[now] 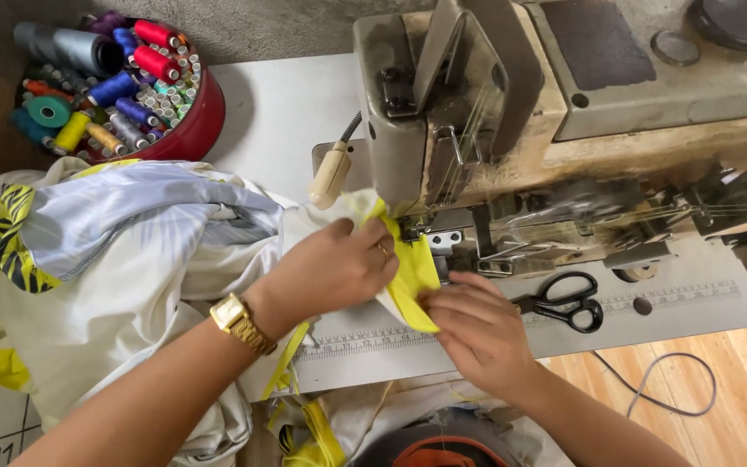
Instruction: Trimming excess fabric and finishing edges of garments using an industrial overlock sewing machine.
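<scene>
At the far left a red bowl of thread spools [118, 86] sits on the counter [278, 112]. Near it, white printed fabric [131, 251] spills off the counter's left edge. The left hand [335, 268], a gold watch [242, 323] on its wrist, presses down on the fabric with its fingers closed over the upper end of a yellow strip [412, 272]. The right hand [473, 329] pinches the strip's near end just right of it, under the sewing machine [512, 121]. Black scissors [564, 303] lie close to the right.
</scene>
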